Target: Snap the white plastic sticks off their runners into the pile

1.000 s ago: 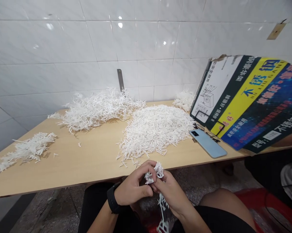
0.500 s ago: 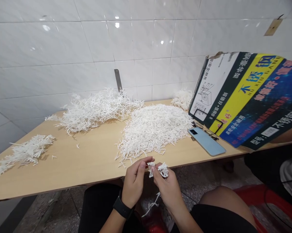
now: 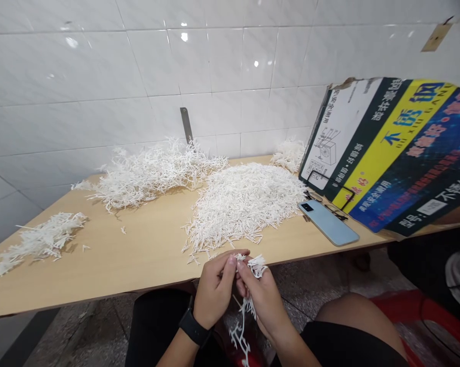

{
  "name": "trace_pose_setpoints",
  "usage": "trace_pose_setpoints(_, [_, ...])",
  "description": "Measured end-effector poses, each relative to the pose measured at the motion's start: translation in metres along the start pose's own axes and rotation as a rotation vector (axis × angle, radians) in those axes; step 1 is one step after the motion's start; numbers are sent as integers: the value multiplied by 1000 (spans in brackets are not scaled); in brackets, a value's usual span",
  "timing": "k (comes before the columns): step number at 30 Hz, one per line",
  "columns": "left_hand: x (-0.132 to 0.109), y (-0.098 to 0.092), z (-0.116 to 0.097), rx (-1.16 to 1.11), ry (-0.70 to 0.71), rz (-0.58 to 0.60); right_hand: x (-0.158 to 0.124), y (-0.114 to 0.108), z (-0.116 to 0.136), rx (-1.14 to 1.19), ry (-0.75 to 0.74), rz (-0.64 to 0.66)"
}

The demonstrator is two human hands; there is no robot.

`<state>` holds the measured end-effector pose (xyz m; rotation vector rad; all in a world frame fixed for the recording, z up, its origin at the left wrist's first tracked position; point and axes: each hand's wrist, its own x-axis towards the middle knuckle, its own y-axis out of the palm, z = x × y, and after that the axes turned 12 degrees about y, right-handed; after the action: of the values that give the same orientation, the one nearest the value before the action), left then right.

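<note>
White shredded paper strips (image 3: pixel 255 266) bunch between the left hand (image 3: pixel 214 290) and right hand (image 3: pixel 263 300), both closed in a pinching grip, though the fingers hide which strands each hand clasps, and a loose strand (image 3: pixel 242 326) dangles below the grip, its lower end cut off by the frame. Ahead of the grip on the table (image 3: pixel 111 270) lies a dense heap of shreds (image 3: pixel 245 204), with a looser mound (image 3: pixel 153 173) beyond and left of it. Further right of the grip, a pale blue phone (image 3: pixel 328 222) sits beside a printed board (image 3: pixel 386 153), which runs past the frame edge
</note>
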<state>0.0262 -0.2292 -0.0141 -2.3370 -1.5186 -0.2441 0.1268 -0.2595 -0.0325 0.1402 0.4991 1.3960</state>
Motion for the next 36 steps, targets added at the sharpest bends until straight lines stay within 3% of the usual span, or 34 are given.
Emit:
trace_pose_setpoints(2, [2, -1, -3, -20, -54, -17, 1, 2, -1, 62, 67, 63])
trace_pose_setpoints(5, [13, -12, -6, 83, 15, -107, -1, 6, -1, 100, 80, 105])
trace_pose_setpoints(8, [36, -39, -3, 152, 69, -332, -7, 8, 1, 114, -3, 91])
trace_pose_setpoints(10, [54, -60, 3, 231, 64, -416, -11, 8, 4, 116, -23, 71])
trace_pose_setpoints(13, [76, -81, 16, 490, 55, -264, -7, 8, 7, 96, 33, 93])
trace_pose_setpoints(15, [83, -84, 22, 655, 70, -129, 0, 7, 8, 104, 84, 114])
trace_pose_setpoints(17, [83, -79, 22, 727, 120, -70, 6, 8, 9, 138, 109, 117])
trace_pose_setpoints(19, [75, -68, 15, 651, 172, -81, 11, 8, 10, 169, 114, 127])
trace_pose_setpoints(21, [61, -55, 4, 436, 163, -72, 12, 9, 12, 184, 116, 148])
trace_pose_setpoints(26, [30, -27, -17, -149, -119, 186, 7, 11, 14, 145, 117, 137])
trace_pose_setpoints(32, [31, -17, -20, -491, -250, -10, 8, 11, 12, 20, -43, 173])
trace_pose_setpoints(36, [47, -20, -20, -525, -287, -83, 12, 10, 16, -13, -89, 172])
